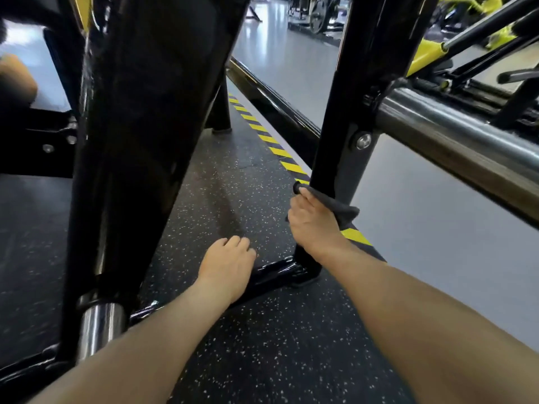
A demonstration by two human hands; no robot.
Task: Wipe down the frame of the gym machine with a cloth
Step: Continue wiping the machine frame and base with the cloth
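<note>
The right hand [310, 221] clamps a dark cloth [335, 207] around the black frame post [344, 112], fingertips hidden behind it. Nearby, the left hand [229, 265] rests loosely curled, grasping nothing, above speckled rubber flooring [256, 345]; striped tape [274, 147] runs beyond.

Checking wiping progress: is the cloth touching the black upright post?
Touching. The head view shows the dark cloth wrapped around the black upright post, pressed against it by the right hand.
</note>
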